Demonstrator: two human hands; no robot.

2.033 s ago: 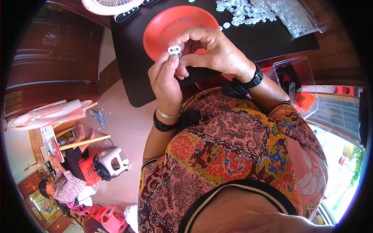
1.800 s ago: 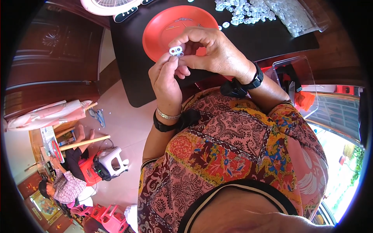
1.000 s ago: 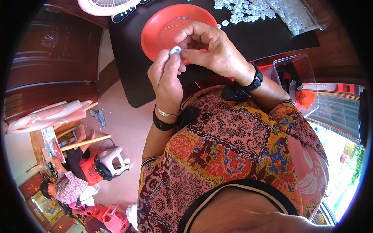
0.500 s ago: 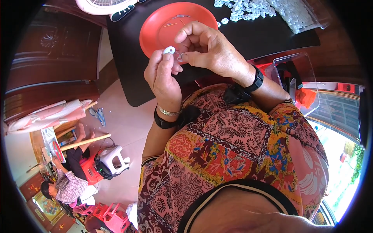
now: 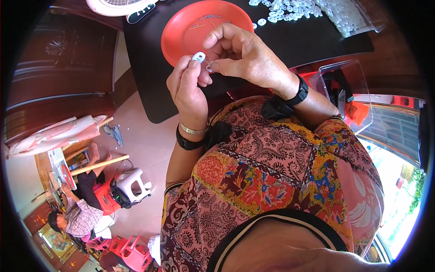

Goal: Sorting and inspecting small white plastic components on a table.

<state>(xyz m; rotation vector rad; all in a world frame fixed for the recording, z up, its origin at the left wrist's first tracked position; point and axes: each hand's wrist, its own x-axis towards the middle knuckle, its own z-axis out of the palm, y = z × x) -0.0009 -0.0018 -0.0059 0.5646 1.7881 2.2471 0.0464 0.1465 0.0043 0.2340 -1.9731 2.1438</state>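
Between the thumb and fingers of my left hand (image 5: 188,86) is a small white oval plastic piece (image 5: 198,57) with a hole in it. Close beside it, my right hand (image 5: 247,59) pinches a small pale ring-like piece (image 5: 210,67) between thumb and a finger; its exact kind is too small to tell. The right index finger arches above, apart from the thumb. Both hands are raised in front of the near rim of a red plastic basin (image 5: 174,34). Several thin metal and yellowish pin-like bits (image 5: 211,17) lie inside the basin.
Many white oval pieces (image 5: 290,10) lie on the black table (image 5: 147,77) at the far right, beside a clear bag (image 5: 346,18) of more. A white fan (image 5: 120,7) stands far left. A clear plastic box (image 5: 362,86) is at right. Another person (image 5: 84,213) sits lower left.
My left hand has shifted very slightly left, and the white oval piece has tilted a little. The right hand keeps nearly the same pose.
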